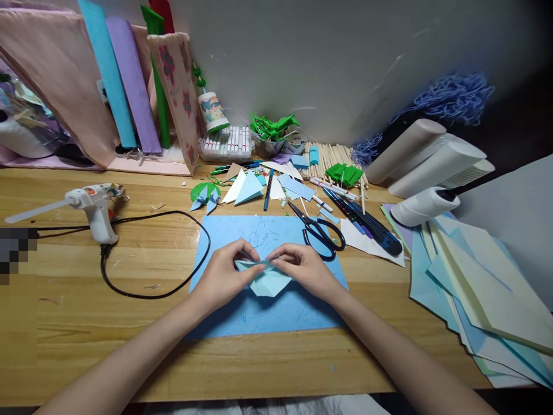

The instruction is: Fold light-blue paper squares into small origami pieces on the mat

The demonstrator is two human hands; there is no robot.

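Observation:
A pale blue-green folded paper is held between both hands above a blue sheet on the wooden table. My left hand pinches its left side, the thumb lying on top. From the right, my right hand pinches the paper near its upper middle, the fingertips close to those of my left hand. The paper shows creases and an angled lower edge. Black-handled scissors rest on the sheet's upper right part, just beyond my right hand.
A white glue gun with a looping black cord is at the left. Paper scraps, pens and a cutter lie behind the sheet. Stacked coloured papers and white rolls are at the right.

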